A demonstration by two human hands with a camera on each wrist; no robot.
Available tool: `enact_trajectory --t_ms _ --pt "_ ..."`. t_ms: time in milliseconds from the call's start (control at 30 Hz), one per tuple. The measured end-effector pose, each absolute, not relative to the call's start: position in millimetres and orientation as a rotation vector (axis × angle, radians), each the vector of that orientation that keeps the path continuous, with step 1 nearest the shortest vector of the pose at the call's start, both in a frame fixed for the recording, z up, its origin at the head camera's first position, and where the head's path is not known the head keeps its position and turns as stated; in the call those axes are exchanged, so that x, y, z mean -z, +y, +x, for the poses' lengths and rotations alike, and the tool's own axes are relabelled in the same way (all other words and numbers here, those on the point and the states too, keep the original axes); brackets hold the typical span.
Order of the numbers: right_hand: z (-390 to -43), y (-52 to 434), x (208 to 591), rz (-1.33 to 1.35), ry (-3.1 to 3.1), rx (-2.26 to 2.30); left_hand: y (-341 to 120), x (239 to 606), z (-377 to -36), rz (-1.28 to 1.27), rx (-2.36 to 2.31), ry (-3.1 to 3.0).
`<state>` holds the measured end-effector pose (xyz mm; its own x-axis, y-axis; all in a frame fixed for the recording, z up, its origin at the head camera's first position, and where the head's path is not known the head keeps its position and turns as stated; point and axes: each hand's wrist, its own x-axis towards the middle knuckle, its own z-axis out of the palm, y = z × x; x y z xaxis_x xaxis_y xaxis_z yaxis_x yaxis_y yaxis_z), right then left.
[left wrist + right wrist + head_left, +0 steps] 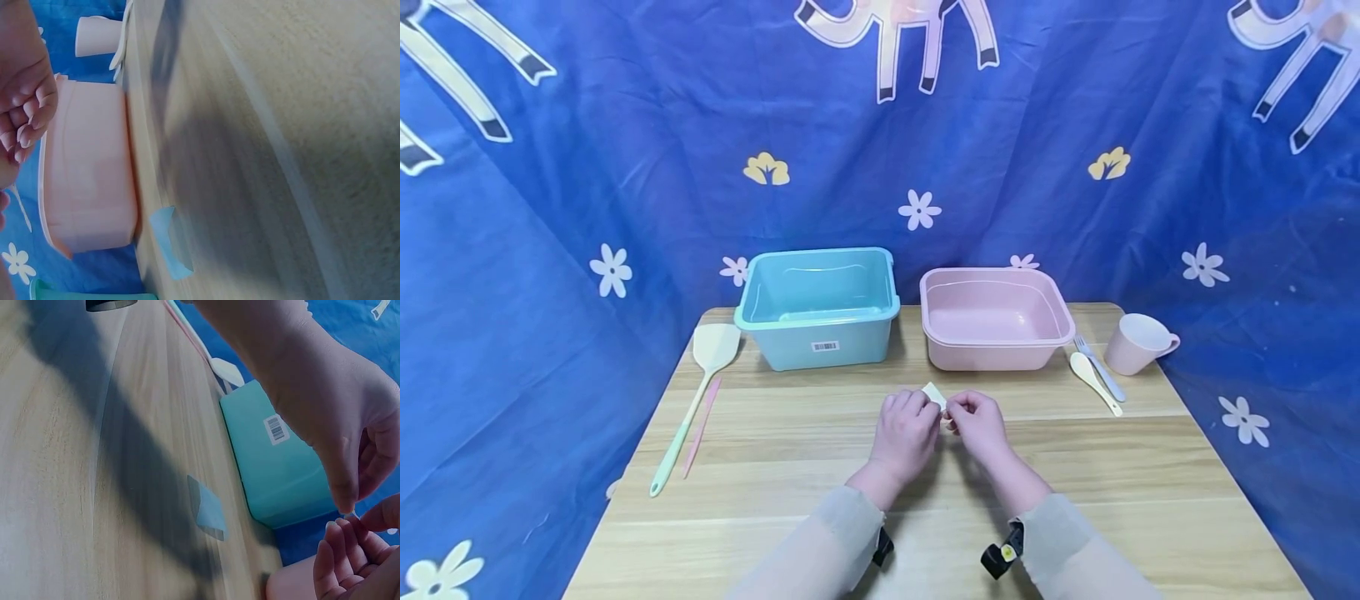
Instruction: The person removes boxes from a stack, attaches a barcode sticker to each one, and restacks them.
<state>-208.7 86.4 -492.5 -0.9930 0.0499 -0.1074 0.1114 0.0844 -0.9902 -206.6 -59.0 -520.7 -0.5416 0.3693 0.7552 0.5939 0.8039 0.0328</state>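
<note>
Two hands meeting above a bench set with basins and utensils

Clock directions are read in the head view from the paired hands, with twelve toward the backdrop. A blue patterned cloth (685, 142) hangs behind and to both sides. The wood-grain bench (790, 533) carries everything else. At ten o'clock stands the blue-green basin (816, 346), upright, a barcode label on its near wall. At one o'clock stands the slightly smaller pink basin (981, 357), also upright. At nine o'clock lies a long spatula (696, 398), white-bladed, its mint handle directed toward the seven o'clock corner.

The left grip (906, 437) and the right grip (981, 429), both bare hands in pale sleeves, meet at the fingertips, clear of the bench surface. In each, thumb and forefinger are pinched on a tiny pale item (350, 515), held between the two hands and too small to identify.

Toward two o'clock stands a pale mug (1133, 348), upright, its handle turned to three. Just short of three o'clock, a light-blue fork (1105, 375) and a white spoon (1092, 379) lie side by side. A slender pink utensil (702, 429) lies just beside the spatula. At twelve o'clock, partly hidden by the fingers, a thin curved sheet (933, 393) rests on the bench.
</note>
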Motion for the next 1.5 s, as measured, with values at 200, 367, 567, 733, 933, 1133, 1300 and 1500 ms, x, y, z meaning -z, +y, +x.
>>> enact_trajectory --t_ms 200,367,567,733,933,1133,1300,1500 --pt "-210 84 497 0.165 2.274 2.149 -61 517 -208 -0.676 0.432 -2.179" --pt "-212 87 501 0.203 2.262 2.228 -62 511 -210 -0.464 0.928 -2.289" --pt "-213 93 503 0.153 2.152 2.256 -60 501 -215 0.070 2.053 -2.080" --pt "-212 97 503 0.151 1.958 2.349 -59 496 -213 0.233 2.396 -1.906" --pt "-212 104 504 0.168 2.123 2.296 -51 483 -203 0.235 2.408 -1.891" --pt "-212 119 503 0.091 2.415 2.095 -38 482 -205 0.197 2.326 -2.018" --pt "-212 129 501 0.060 2.519 1.986 -27 504 -221 0.167 2.231 -2.146" --pt "-216 140 504 0.067 2.611 1.953 -15 510 -234 0.153 2.149 -2.255"
